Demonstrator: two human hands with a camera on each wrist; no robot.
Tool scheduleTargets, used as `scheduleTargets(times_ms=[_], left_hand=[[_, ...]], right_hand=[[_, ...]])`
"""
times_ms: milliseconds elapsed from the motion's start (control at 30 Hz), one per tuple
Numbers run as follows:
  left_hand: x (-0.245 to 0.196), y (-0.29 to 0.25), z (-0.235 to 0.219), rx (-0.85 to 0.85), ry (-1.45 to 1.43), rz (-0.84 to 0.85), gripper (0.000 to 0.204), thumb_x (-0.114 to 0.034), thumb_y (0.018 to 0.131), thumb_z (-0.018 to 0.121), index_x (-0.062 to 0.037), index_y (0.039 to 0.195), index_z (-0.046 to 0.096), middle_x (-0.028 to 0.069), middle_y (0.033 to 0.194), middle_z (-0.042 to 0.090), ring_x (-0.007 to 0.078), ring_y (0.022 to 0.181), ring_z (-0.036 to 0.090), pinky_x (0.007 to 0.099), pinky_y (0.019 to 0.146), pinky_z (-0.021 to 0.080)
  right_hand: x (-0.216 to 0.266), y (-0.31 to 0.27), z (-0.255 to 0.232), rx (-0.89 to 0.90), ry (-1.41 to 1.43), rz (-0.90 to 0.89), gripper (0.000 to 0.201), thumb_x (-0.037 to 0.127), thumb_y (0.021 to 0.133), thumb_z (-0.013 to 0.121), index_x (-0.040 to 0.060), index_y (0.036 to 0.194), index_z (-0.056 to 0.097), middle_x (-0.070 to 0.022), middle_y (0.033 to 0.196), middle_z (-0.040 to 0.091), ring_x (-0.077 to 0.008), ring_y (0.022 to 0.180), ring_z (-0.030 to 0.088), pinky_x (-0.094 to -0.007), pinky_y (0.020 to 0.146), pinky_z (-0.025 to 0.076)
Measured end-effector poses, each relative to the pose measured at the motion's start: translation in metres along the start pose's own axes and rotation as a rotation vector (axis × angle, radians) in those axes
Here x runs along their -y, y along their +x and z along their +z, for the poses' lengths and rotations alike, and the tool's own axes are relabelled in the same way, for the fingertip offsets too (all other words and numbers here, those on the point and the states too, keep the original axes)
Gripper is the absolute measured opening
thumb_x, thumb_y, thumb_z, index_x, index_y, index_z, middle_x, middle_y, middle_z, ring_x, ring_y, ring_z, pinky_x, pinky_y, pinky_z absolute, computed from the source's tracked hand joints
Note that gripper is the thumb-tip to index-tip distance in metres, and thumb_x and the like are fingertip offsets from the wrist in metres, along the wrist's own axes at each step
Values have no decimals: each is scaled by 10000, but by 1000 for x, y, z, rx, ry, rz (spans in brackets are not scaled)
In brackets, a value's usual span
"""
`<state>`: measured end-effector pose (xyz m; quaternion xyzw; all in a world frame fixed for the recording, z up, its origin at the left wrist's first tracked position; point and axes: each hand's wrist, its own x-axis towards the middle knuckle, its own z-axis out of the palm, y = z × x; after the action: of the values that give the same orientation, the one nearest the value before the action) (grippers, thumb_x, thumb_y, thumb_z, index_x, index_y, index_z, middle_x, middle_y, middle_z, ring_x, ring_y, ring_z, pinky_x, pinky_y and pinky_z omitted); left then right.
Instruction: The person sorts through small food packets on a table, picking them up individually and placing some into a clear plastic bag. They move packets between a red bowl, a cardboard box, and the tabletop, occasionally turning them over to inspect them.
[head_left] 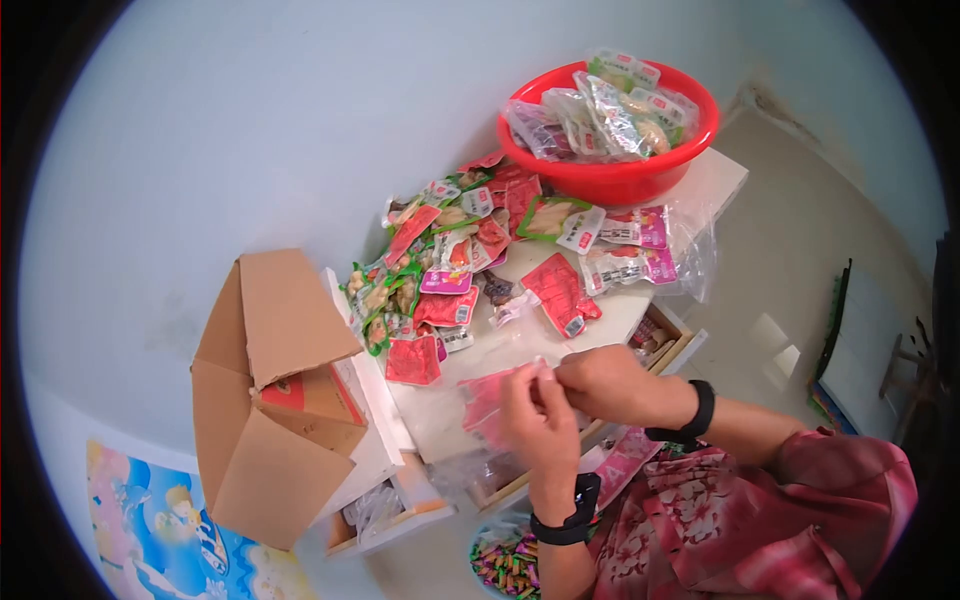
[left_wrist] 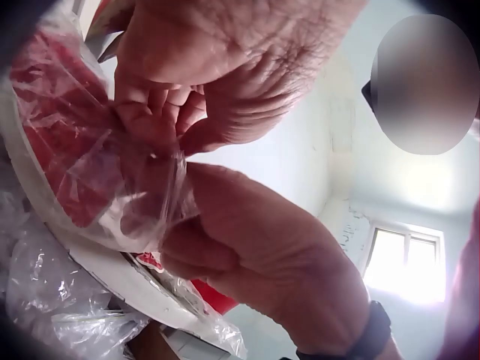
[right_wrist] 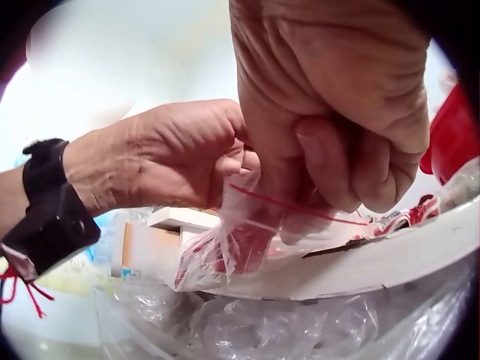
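Both hands meet over the front of the white table at a clear zip-lock bag (head_left: 483,408) with a red packet inside. My left hand (head_left: 540,415) pinches the bag near its top edge. Close beside it, my right hand (head_left: 612,385) grips the same edge with curled fingers. A red zip line shows across the bag (right_wrist: 251,244) in the right wrist view. Through the clear plastic, in the left wrist view, some fingertips of the right hand (left_wrist: 262,232) can be seen. The red packet (left_wrist: 64,135) hangs below the hands.
Red and green snack packets (head_left: 430,265) are heaped on the white table (head_left: 420,420). Behind them stands a red basin (head_left: 620,180) full of packets. An open cardboard box (head_left: 295,320) is at left. Open drawers (head_left: 400,510) and a tub of small wrapped pieces (head_left: 508,560) lie below.
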<state>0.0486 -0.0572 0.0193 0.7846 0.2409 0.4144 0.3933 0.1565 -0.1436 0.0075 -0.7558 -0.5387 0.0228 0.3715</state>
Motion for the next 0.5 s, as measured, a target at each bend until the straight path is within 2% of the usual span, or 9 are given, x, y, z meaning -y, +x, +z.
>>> scheduleTargets(times_ms=[33, 133, 167, 267, 300, 400, 433, 500], left_hand=[[3, 2, 0, -36, -22, -3, 122, -118, 1025, 656, 3, 1029, 650, 27, 872, 678, 83, 725, 603, 249, 622, 480], [19, 8, -5, -78, -244, -151, 131, -123, 1036, 642, 7, 1038, 639, 12, 869, 663, 75, 745, 582, 252, 658, 480], [22, 9, -5, -94, -193, -96, 137, -129, 1044, 631, 8, 1043, 634, 16, 884, 655, 72, 772, 565, 251, 696, 475], [21, 8, -8, -58, -124, -143, 143, -134, 1052, 616, 8, 1039, 630, 20, 892, 638, 69, 791, 547, 243, 718, 460], [23, 8, -7, -53, -165, -143, 144, -137, 1053, 616, 6, 1040, 627, 18, 895, 634, 69, 791, 542, 242, 716, 456], [35, 14, 0, -19, -253, -107, 147, -145, 1053, 615, 2, 1044, 619, 14, 905, 626, 70, 794, 535, 241, 716, 449], [39, 20, 1, 1, -255, -81, 146, -146, 1052, 615, 0, 1047, 616, 13, 908, 626, 71, 797, 538, 242, 720, 452], [44, 31, 1, 46, -261, -58, 156, -155, 1053, 611, 1, 1050, 615, 22, 910, 632, 80, 796, 549, 254, 725, 461]], right_hand=[[4, 3, -1, 26, -42, -33, 154, 208, 895, 668, 72, 824, 683, -127, 767, 690, -369, 733, 699, -476, 611, 532], [7, 9, -1, 25, -15, -84, 121, 206, 890, 662, 88, 865, 674, -120, 766, 685, -369, 711, 693, -471, 600, 531], [10, 8, -6, 7, -34, -66, 113, 160, 876, 668, 76, 951, 680, -110, 818, 694, -362, 747, 696, -464, 618, 539], [-9, 8, -18, -276, 3, -74, 198, 74, 861, 697, 63, 1058, 710, -112, 900, 702, -342, 789, 699, -428, 655, 556], [-15, 7, -29, -212, -88, -26, 284, -18, 826, 646, 60, 1093, 700, -111, 1081, 713, -340, 858, 706, -434, 682, 563], [-33, 14, -40, -220, -173, -10, 343, -4, 843, 610, 83, 1169, 674, -82, 1202, 684, -362, 885, 707, -464, 683, 566], [-38, 14, -42, -152, -195, 9, 412, -8, 844, 604, 87, 1243, 648, -76, 1285, 661, -361, 912, 709, -460, 685, 576], [-45, 14, -41, -96, -207, -23, 413, 13, 844, 619, 79, 1250, 647, -82, 1268, 663, -356, 903, 710, -460, 681, 579]])
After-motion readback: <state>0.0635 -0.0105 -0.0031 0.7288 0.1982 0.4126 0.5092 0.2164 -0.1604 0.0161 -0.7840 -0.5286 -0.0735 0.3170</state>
